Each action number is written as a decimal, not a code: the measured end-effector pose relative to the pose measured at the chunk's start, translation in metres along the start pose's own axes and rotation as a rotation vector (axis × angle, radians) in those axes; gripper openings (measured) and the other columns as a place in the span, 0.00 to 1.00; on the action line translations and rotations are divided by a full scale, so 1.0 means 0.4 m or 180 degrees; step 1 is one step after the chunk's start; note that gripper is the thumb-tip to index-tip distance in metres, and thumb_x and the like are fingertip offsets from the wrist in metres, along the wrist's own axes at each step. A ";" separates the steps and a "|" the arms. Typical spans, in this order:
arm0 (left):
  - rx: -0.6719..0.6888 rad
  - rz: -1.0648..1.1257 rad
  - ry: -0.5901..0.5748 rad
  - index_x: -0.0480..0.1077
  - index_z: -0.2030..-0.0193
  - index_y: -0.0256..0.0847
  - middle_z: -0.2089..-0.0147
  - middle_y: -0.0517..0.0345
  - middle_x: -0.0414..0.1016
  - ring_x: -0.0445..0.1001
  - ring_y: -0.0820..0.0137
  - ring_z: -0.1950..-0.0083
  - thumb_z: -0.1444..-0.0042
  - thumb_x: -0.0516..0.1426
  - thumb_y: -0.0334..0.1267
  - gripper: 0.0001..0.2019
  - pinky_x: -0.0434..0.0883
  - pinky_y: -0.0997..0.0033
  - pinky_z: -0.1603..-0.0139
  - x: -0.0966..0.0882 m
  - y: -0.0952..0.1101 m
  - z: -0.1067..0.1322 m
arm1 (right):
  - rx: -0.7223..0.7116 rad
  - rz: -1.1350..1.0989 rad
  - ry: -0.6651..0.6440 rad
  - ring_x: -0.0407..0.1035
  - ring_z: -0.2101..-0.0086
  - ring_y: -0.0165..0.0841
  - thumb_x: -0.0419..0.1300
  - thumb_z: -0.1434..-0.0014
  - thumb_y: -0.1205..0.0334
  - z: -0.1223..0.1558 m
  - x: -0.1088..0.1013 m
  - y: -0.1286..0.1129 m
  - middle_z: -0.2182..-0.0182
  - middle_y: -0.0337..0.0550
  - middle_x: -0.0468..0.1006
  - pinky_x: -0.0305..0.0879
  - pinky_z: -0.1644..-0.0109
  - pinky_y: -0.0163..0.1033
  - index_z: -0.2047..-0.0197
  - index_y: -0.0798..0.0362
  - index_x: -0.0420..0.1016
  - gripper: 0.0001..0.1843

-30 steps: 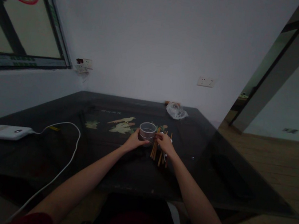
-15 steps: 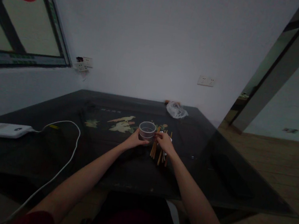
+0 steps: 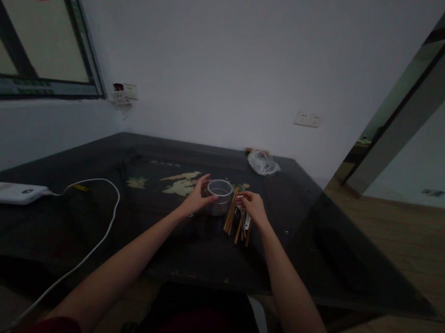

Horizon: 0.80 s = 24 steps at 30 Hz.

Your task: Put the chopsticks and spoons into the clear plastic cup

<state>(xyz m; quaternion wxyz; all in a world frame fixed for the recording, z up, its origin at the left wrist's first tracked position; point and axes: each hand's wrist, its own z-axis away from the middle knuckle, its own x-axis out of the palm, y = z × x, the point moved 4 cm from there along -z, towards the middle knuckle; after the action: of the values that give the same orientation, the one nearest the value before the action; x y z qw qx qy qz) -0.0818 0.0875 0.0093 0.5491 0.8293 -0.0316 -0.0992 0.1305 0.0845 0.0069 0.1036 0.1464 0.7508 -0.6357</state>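
Note:
A small clear plastic cup stands upright on the dark glass table, just beyond my hands. My left hand is at the cup's left side, fingers lifted and apart, with the thumb close to the cup's wall. Right of the cup lies a bundle of brown wooden sticks, chopstick-like, with a small white piece among them. My right hand rests on the far end of the sticks with its fingers curled over them. The light is dim.
A white flat device with a white cable lies at the table's left. A crumpled clear plastic bag sits at the far edge by the wall. Wooden floor and a doorway lie to the right.
My left hand has let its fingers come off the cup and spread them. My right hand has drawn slightly right, away from the cup, onto the sticks.

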 end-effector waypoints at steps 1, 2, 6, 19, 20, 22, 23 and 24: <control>0.0154 -0.0096 0.0085 0.51 0.36 0.42 0.37 0.42 0.57 0.60 0.58 0.37 0.54 0.64 0.44 0.40 0.63 0.58 0.40 -0.008 0.015 0.002 | 0.0017 -0.0014 0.0040 0.75 0.72 0.28 0.50 0.50 0.75 -0.001 -0.006 0.000 0.71 0.44 0.80 0.70 0.68 0.30 0.63 0.59 0.76 0.16; 0.0354 -0.0238 0.0183 0.52 0.37 0.43 0.37 0.43 0.57 0.59 0.59 0.36 0.51 0.62 0.45 0.37 0.62 0.58 0.39 -0.016 0.034 0.006 | 0.0025 -0.0011 0.0091 0.75 0.72 0.28 0.50 0.50 0.75 -0.001 -0.013 0.000 0.71 0.44 0.80 0.70 0.69 0.29 0.63 0.59 0.76 0.16; 0.1205 -0.1071 0.0581 0.59 0.41 0.41 0.39 0.46 0.59 0.60 0.62 0.38 0.43 0.55 0.44 0.24 0.61 0.61 0.40 -0.037 0.119 0.035 | -0.0002 0.0110 0.0282 0.73 0.75 0.27 0.51 0.51 0.74 -0.001 -0.042 -0.004 0.72 0.43 0.79 0.67 0.73 0.28 0.64 0.58 0.76 0.15; 0.2571 -0.1823 -0.0530 0.70 0.59 0.39 0.60 0.51 0.73 0.73 0.70 0.58 0.40 0.49 0.34 0.10 0.71 0.71 0.58 0.085 0.212 0.150 | 0.0074 0.0312 0.0555 0.72 0.75 0.27 0.51 0.49 0.70 -0.015 -0.094 -0.002 0.71 0.43 0.80 0.67 0.71 0.29 0.61 0.58 0.76 0.15; 0.2508 -0.1814 -0.0677 0.70 0.59 0.38 0.60 0.51 0.74 0.73 0.71 0.58 0.40 0.49 0.34 0.10 0.70 0.72 0.59 0.100 0.208 0.156 | 0.0075 0.0422 0.0547 0.73 0.74 0.28 0.51 0.48 0.70 -0.015 -0.093 -0.001 0.71 0.43 0.80 0.67 0.70 0.30 0.60 0.57 0.76 0.15; 0.2256 -0.1905 -0.0953 0.71 0.60 0.38 0.61 0.51 0.74 0.73 0.71 0.59 0.39 0.48 0.35 0.11 0.69 0.74 0.60 0.129 0.195 0.163 | 0.0080 0.0698 0.0491 0.73 0.73 0.29 0.52 0.47 0.68 -0.013 -0.090 0.000 0.70 0.43 0.80 0.66 0.69 0.30 0.60 0.56 0.77 0.14; 0.2075 -0.2024 -0.1081 0.71 0.61 0.38 0.62 0.52 0.74 0.73 0.71 0.60 0.39 0.48 0.35 0.11 0.69 0.74 0.60 0.143 0.185 0.163 | 0.0082 0.0858 0.0442 0.73 0.72 0.29 0.53 0.46 0.67 -0.012 -0.088 0.000 0.71 0.43 0.80 0.66 0.68 0.30 0.60 0.55 0.77 0.14; 0.1862 -0.2186 -0.1188 0.70 0.62 0.38 0.64 0.52 0.74 0.73 0.71 0.62 0.39 0.48 0.36 0.11 0.68 0.75 0.61 0.155 0.172 0.163 | 0.0084 0.1025 0.0386 0.74 0.71 0.30 0.53 0.46 0.66 -0.010 -0.084 0.000 0.70 0.43 0.80 0.66 0.67 0.31 0.61 0.55 0.77 0.13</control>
<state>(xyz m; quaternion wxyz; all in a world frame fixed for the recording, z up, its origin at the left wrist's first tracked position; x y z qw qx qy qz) -0.0304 -0.0086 0.0399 0.2135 0.8793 0.1193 -0.4086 0.1619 0.0857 0.0191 0.1568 0.3043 0.7141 -0.6107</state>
